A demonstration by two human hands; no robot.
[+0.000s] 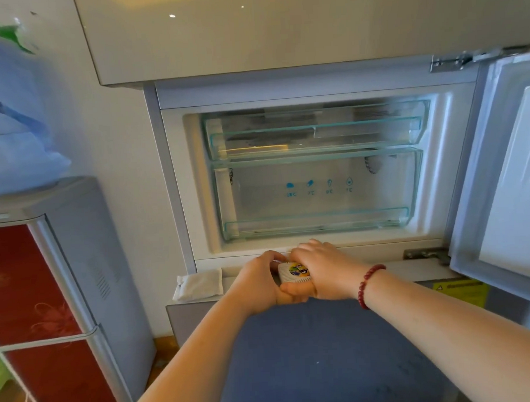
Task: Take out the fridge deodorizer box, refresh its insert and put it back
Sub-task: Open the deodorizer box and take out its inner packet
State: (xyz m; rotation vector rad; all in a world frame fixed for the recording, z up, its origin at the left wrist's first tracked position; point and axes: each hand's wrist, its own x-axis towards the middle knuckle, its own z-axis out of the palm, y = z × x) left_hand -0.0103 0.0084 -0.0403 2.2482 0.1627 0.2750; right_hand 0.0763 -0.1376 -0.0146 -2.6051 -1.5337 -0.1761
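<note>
The small white deodorizer box [292, 274] with a slotted top and a colourful round sticker sits between both my hands, just below the open fridge compartment. My left hand [261, 281] cups it from the left and underneath. My right hand [324, 268], a red bead bracelet on its wrist, presses on it from above and the right. Most of the box is hidden by my fingers. A white sachet [199, 284] lies on the ledge to the left of my hands, apart from them.
The fridge's middle compartment stands open with two clear plastic drawers [315, 195]; its door [505, 172] swings out at the right. A closed upper door [280, 30] overhangs. A water dispenser [49, 286] stands at the left. Blue fabric [325, 356] lies below my arms.
</note>
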